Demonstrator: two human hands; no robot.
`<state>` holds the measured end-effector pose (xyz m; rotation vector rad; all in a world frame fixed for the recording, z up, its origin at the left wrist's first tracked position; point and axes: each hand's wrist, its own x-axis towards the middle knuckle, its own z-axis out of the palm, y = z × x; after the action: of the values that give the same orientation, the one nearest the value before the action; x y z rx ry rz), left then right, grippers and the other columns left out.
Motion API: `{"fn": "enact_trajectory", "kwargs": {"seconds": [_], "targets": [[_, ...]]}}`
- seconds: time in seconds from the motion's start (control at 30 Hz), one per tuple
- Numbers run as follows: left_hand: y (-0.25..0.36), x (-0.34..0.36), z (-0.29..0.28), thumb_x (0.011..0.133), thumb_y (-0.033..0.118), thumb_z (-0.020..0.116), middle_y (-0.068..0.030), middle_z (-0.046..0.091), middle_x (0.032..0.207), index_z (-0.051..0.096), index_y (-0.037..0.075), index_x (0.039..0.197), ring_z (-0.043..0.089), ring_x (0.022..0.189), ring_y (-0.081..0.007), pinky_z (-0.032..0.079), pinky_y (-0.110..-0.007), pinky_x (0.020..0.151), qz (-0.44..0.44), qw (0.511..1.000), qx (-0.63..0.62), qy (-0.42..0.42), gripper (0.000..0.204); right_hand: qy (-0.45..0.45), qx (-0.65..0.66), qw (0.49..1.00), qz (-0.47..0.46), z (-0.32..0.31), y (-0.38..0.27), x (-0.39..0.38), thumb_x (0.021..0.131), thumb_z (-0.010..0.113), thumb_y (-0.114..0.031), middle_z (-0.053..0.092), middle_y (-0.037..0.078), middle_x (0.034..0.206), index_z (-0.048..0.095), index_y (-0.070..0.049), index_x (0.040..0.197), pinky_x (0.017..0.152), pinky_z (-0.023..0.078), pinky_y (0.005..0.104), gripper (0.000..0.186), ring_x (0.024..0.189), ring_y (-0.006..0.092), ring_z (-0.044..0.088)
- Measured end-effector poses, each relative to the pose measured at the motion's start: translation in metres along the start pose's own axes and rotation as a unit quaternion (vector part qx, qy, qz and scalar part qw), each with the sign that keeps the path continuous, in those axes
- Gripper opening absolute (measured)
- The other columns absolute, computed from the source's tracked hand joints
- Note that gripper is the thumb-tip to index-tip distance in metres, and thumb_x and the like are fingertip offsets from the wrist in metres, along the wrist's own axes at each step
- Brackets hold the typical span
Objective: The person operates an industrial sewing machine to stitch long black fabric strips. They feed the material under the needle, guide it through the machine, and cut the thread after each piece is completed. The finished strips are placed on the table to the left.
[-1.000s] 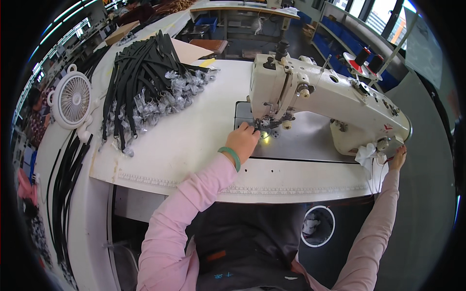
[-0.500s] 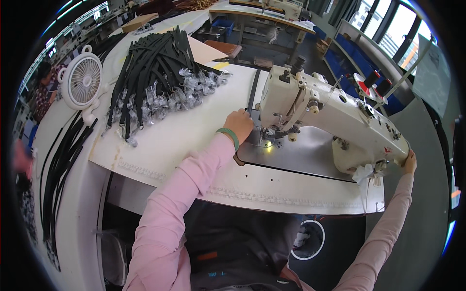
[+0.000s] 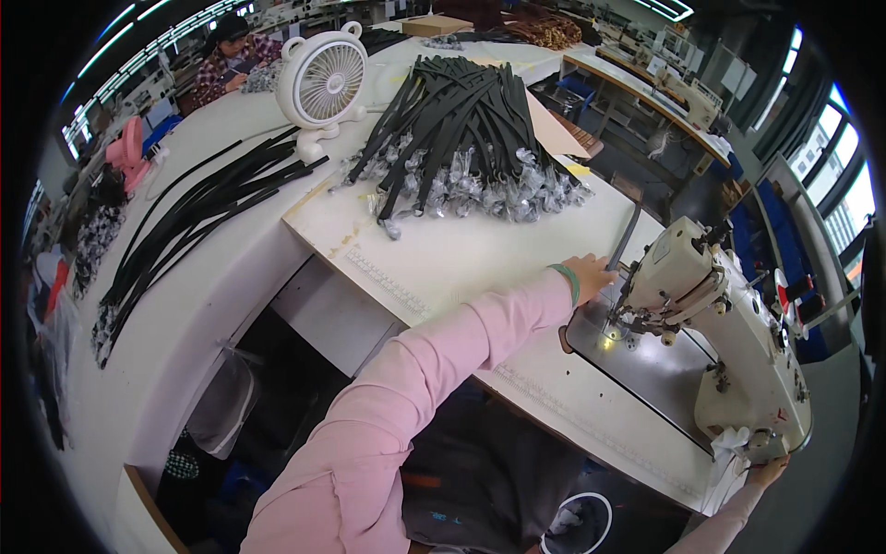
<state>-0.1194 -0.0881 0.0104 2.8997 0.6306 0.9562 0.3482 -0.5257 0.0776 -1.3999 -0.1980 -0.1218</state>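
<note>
My left hand (image 3: 588, 277), a green bangle at its wrist, is closed on a dark strap (image 3: 624, 233) lying on the white sewing table (image 3: 480, 268) just left of the needle area. The sewing machine (image 3: 672, 268) stands at the right over a metal bed plate (image 3: 660, 388), its small light on. My right hand (image 3: 768, 471), at the lower right, has its fingers curled on the handwheel end (image 3: 797, 434), beside a white scrap of cloth (image 3: 731, 443). A large heap of black straps (image 3: 461, 120), their ends wrapped in clear plastic, lies beyond my left hand.
A white fan (image 3: 321, 78) and loose black straps (image 3: 185, 212) lie on the side table at left. A co-worker (image 3: 217, 65) sits behind the fan. A pink fan (image 3: 129, 152) is farther left. A white bin (image 3: 581, 526) is below the table. Thread spools (image 3: 794, 291) stand at right.
The view has swung left. My left hand has moved from beside the needle toward the back with the strap, which now stretches beyond the machine head. My right hand stays at the handwheel end.
</note>
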Motion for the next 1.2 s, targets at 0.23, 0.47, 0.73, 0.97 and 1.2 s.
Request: {"fn": "enact_trajectory", "kwargs": {"seconds": [0.23,0.47,0.73,0.97,1.2], "targets": [[-0.111,-0.090,-0.137,0.064,0.014,0.058,-0.0022,0.056,0.083,0.063,0.012,0.058,0.049,0.085,-0.0181,0.040,-0.030,0.068,-0.043,0.916,0.386,-0.096,0.008,0.134,-0.345,0.886,-0.281,-0.048,0.007,-0.040,0.094,0.031,-0.034,0.057,0.005,0.094,0.055,-0.003,0.104,0.068,0.043,0.0271,0.040,0.084,0.0142,0.053],[-0.154,-0.113,-0.188,0.066,0.013,0.060,-0.0054,0.055,0.094,0.061,0.009,0.081,0.052,0.084,-0.0200,0.045,-0.029,0.067,0.153,0.962,0.216,-0.062,0.016,-0.178,-0.064,0.959,-0.212,0.098,-0.015,-0.250,0.095,0.033,-0.036,0.048,0.001,0.069,0.051,-0.003,0.089,0.041,0.022,0.0177,0.037,0.045,0.0032,0.029],[0.042,-0.096,-0.151,0.074,0.029,0.063,-0.0038,0.046,0.065,0.048,0.006,0.069,0.049,0.057,-0.0200,0.040,-0.029,0.048,0.195,0.953,-0.232,-0.014,0.027,-0.614,0.022,0.783,-0.092,0.194,-0.043,-0.413,0.094,0.037,-0.028,0.047,0.014,0.114,0.042,-0.003,0.126,0.052,0.040,0.0209,0.040,0.058,0.0105,0.050],[0.067,-0.050,-0.139,0.086,0.037,0.054,0.0015,0.056,0.070,0.066,0.005,0.082,0.038,0.051,-0.0057,0.031,-0.018,0.045,-0.261,0.558,-0.682,-0.395,0.034,-0.761,0.206,0.514,0.338,0.159,0.006,-0.461,0.092,0.040,-0.040,0.058,0.011,0.096,0.046,0.001,0.112,0.054,0.038,0.0179,0.046,0.051,0.0075,0.044],[-0.006,-0.039,-0.084,0.076,0.012,0.068,-0.0015,0.059,0.071,0.055,-0.003,0.108,0.046,0.054,-0.0018,0.031,-0.015,0.043,-0.320,0.617,-0.614,-0.374,0.038,-0.777,-0.137,0.614,0.037,0.121,0.027,-0.464,0.086,0.056,-0.014,0.065,0.012,0.076,0.054,0.002,0.089,0.062,0.049,0.0264,0.016,0.079,0.0182,0.065]]}}
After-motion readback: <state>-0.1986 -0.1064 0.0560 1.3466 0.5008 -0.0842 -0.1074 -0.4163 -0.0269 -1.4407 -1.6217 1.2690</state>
